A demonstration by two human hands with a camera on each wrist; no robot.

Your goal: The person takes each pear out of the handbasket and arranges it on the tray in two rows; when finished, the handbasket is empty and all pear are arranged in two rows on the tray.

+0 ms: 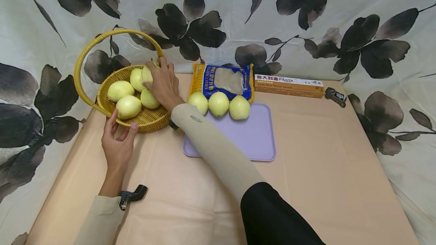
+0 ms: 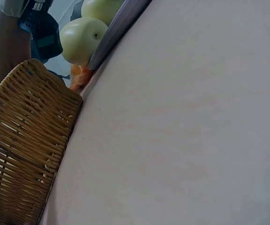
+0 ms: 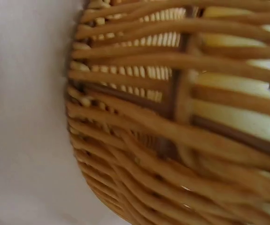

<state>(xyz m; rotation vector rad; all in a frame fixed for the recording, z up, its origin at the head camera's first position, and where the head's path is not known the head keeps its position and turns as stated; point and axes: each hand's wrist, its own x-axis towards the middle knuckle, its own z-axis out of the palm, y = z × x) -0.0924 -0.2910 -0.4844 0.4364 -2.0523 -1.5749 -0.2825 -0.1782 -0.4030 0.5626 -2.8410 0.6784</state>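
Observation:
A round wicker basket (image 1: 154, 124) with a tall yellow handle (image 1: 79, 67) stands at the back left, several round yellow-green fruits (image 1: 128, 107) in it. My right hand (image 1: 164, 84) reaches over its right rim and grips a round yellow-green fruit (image 1: 147, 75), partly hidden behind the fingers. At the basket's near side, my left hand (image 1: 117, 143) holds the rim, index finger up at the edge and thumb against the outer wall. In the left wrist view the woven side (image 2: 27, 145) fills the left; close weave (image 3: 172, 117) fills much of the right wrist view.
A purple tray (image 1: 252, 139) lies right of the basket, three more yellow-green fruits (image 1: 218, 104) along its far edge. Behind it are a blue and yellow pasta bag (image 1: 225, 80), a long pasta box (image 1: 289, 87) and a small black packet (image 1: 335, 97). Floral cloth (image 1: 238, 10) hangs behind the table.

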